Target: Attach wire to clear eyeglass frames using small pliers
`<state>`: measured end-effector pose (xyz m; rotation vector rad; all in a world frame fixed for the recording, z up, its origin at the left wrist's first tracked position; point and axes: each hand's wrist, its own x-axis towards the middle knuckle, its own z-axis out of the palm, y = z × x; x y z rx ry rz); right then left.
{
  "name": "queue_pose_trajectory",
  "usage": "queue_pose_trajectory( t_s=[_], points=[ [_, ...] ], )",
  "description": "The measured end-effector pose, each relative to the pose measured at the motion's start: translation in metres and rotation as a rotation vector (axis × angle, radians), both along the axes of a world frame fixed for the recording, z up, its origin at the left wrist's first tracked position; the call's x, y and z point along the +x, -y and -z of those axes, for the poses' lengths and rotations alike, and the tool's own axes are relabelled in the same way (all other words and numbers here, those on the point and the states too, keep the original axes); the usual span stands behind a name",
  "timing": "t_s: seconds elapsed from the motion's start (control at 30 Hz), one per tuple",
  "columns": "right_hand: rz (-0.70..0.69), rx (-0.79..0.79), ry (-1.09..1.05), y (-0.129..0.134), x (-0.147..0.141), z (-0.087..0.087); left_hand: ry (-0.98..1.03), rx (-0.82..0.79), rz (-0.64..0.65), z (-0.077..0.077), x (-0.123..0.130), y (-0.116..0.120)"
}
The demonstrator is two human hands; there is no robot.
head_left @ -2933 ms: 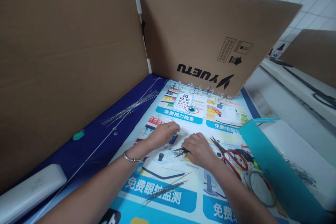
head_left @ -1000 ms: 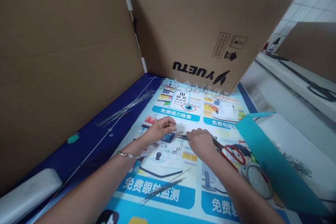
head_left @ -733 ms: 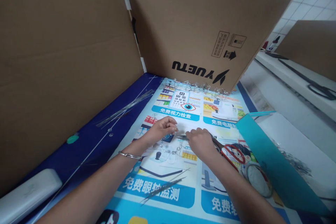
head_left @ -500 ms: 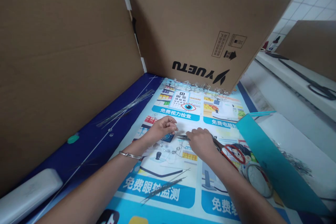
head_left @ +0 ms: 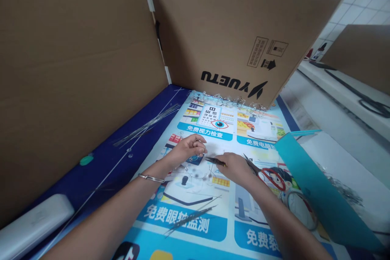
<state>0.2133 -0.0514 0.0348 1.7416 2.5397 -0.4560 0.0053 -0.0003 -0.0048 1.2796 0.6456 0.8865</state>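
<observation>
My left hand (head_left: 191,148) is closed in a pinch, a tiny clear piece showing at its fingertips. Below it a thin wire with clear round beads (head_left: 199,172) loops over the printed mat; where its ends go is too fine to make out. My right hand (head_left: 236,166) is wrapped around needle-nose pliers (head_left: 215,161), whose dark tips point left, close to my left fingertips. The palm hides most of the pliers' handles. Beside the right wrist, scissors (head_left: 251,164) lie partly covered by the arm.
Loose thin metal wires (head_left: 191,220) lie in front, with a longer bundle (head_left: 149,124) at left. Clear beaded pieces (head_left: 231,100) line the foot of the cardboard wall (head_left: 243,16). A teal-edged box (head_left: 323,191) with small metal bits and a round clear container (head_left: 301,209) are at right.
My right hand has turned slightly, so more of the pliers shows in front of the fingers. My left hand keeps its pinch in nearly the same place.
</observation>
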Motion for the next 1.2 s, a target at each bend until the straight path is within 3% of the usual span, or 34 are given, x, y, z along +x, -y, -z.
queue_pose_trajectory(
  t_s=[0.77, 1.2],
  points=[
    [0.031, -0.072, -0.112, -0.0006, 0.0021, 0.0013, -0.058, 0.05, 0.004, -0.0087, -0.0019, 0.0051],
    [0.03, -0.071, -0.162, -0.0034, 0.0046, 0.0092, -0.07, 0.064, -0.024, -0.0038, 0.0004, 0.0032]
  ],
)
